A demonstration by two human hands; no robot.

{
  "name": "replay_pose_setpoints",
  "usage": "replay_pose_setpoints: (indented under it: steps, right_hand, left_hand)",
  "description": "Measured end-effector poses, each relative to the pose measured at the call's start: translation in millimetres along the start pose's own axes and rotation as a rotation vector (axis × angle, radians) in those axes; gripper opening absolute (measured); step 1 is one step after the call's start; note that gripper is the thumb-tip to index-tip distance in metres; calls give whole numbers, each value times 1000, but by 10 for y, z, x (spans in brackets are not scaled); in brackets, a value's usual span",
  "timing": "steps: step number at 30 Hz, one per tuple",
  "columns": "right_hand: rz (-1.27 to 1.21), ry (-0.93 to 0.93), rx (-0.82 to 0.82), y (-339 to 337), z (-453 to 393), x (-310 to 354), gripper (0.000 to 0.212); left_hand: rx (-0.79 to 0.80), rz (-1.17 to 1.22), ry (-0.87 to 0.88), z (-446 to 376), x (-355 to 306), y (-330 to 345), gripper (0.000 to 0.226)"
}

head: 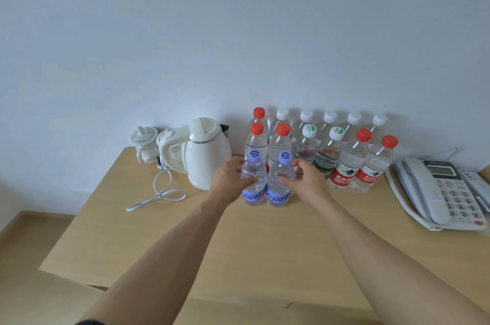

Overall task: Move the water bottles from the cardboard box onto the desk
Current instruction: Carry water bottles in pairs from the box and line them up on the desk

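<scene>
Two small water bottles with purple caps and blue labels stand upright side by side on the wooden desk (238,245). My left hand (229,181) grips the left bottle (254,184) around its upper body. My right hand (307,183) grips the right bottle (279,187) the same way. Behind them, against the wall, stand two rows of several taller bottles (328,149) with red, white and green-marked caps. No cardboard box is in view.
A white electric kettle (204,152) with its looped cord (159,193) stands left of the bottles. Behind it is a patterned ceramic tea set (144,141). A white desk telephone (445,192) lies at the right. The desk's left edge drops to the floor.
</scene>
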State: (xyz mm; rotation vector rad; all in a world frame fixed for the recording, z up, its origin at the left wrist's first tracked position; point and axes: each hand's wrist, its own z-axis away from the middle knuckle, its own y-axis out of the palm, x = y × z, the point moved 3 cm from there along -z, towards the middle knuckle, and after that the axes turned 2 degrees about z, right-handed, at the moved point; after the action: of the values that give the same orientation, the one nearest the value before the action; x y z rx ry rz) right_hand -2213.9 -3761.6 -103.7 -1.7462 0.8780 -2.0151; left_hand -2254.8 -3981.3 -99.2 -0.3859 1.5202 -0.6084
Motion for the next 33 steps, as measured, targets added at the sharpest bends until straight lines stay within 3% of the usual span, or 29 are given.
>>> replay_pose_setpoints:
  steps: [11,17,22,28,33]
  right_hand:
    - [8,36,-18,-3,80,62,58]
    - [40,43,-15,-20,137,85,58]
    - [122,15,-67,-113,174,168,60]
    - [173,-5,-193,-377,262,297,42]
    - [251,84,-367,-760,490,231,39]
  left_hand:
    - [69,-44,-20,88,-104,-19,50]
    - [147,-271,3,81,-232,-110,42]
    - [55,-355,18,-16,-412,-331,33]
    - [-107,-472,250,-188,-1006,-545,39]
    - [-51,-513,511,-233,-1629,-204,39]
